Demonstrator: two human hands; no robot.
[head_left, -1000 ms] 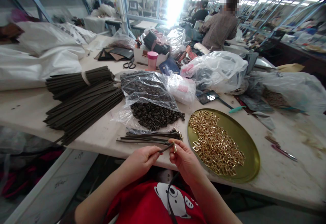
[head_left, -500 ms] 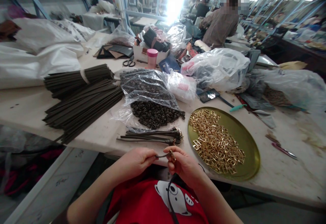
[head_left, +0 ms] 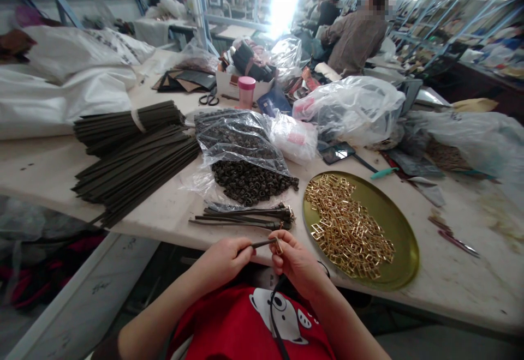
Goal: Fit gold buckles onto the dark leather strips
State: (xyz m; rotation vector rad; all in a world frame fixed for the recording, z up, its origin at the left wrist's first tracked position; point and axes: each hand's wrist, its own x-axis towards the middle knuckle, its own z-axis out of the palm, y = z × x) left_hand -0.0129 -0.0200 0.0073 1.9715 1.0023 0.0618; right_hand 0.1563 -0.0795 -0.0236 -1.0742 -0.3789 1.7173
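Observation:
A dark narrow strap [head_left: 262, 244] stretches between my two hands at the table's front edge. My left hand [head_left: 229, 259] pinches one end of it. In my right hand [head_left: 292, 256] is a small gold buckle [head_left: 279, 246], held between thumb and fingers where the strap meets it. The strap's other part hangs from the right hand down over the red clothing. Just beyond my hands lie several straps with gold buckles [head_left: 245, 219] at their right ends. A round gold tray [head_left: 403, 240] of loose gold buckles [head_left: 352, 229] sits to the right.
Bundled dark strips [head_left: 135, 158] lie at the left. A clear plastic bag [head_left: 241, 131] spills small dark loops [head_left: 249, 183] mid-table. Behind are scissors [head_left: 209, 97], a pink-lidded jar [head_left: 246, 93] and a phone [head_left: 338, 153]. A turquoise-handled tool [head_left: 383, 173] lies right. A person [head_left: 356, 38] is farther back.
The strap piece between my hands now looks longer and straighter. My left hand has shifted slightly, and the buckle is turned a little in my right fingers.

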